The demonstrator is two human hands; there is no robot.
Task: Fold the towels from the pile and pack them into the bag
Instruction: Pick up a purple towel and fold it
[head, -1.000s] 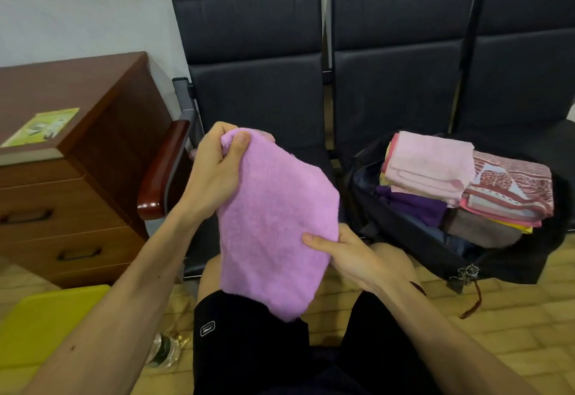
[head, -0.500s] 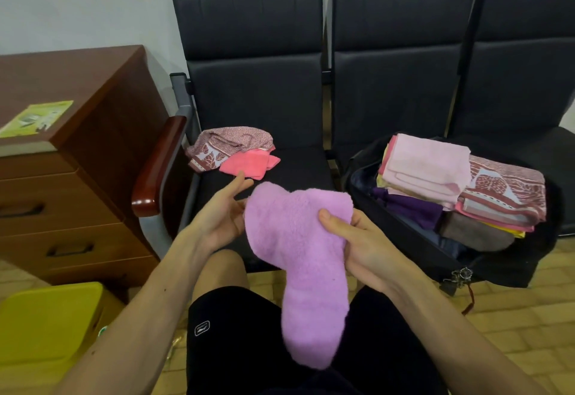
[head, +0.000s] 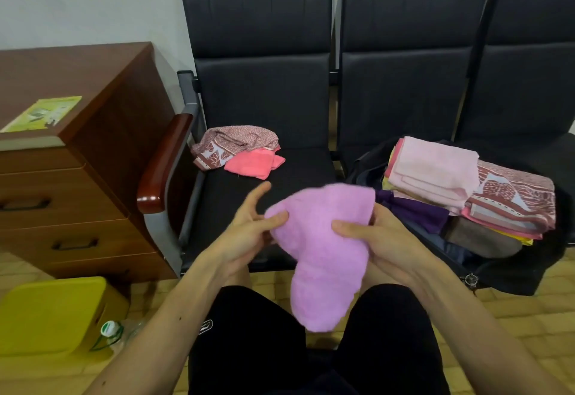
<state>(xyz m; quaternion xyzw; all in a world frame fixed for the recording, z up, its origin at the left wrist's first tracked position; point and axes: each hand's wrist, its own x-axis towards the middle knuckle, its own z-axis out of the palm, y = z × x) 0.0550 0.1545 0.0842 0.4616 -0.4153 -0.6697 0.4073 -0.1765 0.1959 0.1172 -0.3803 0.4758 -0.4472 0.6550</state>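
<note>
A lilac towel (head: 323, 248) hangs between my hands above my lap, its lower end drooping toward my shorts. My right hand (head: 378, 244) grips its right side, thumb lying across the front. My left hand (head: 249, 230) pinches the left edge with its thumb while its fingers stretch out. The small pile on the left chair seat holds a crumpled patterned towel (head: 231, 144) and a coral towel (head: 253, 163). The open black bag (head: 510, 273) on the middle seat holds folded towels, with a pale pink one (head: 435, 167) and a patterned one (head: 513, 198) on top.
A row of black chairs (head: 258, 52) stands against the wall. A brown drawer cabinet (head: 77, 177) is at the left, with a red-brown armrest (head: 165, 158) beside it. A yellow box (head: 53, 317) and a plastic bottle (head: 116, 332) are on the tiled floor.
The lilac towel came down from in front of my view to lap height. My left hand let go of its top corner and now pinches its left edge; my right hand took the right side.
</note>
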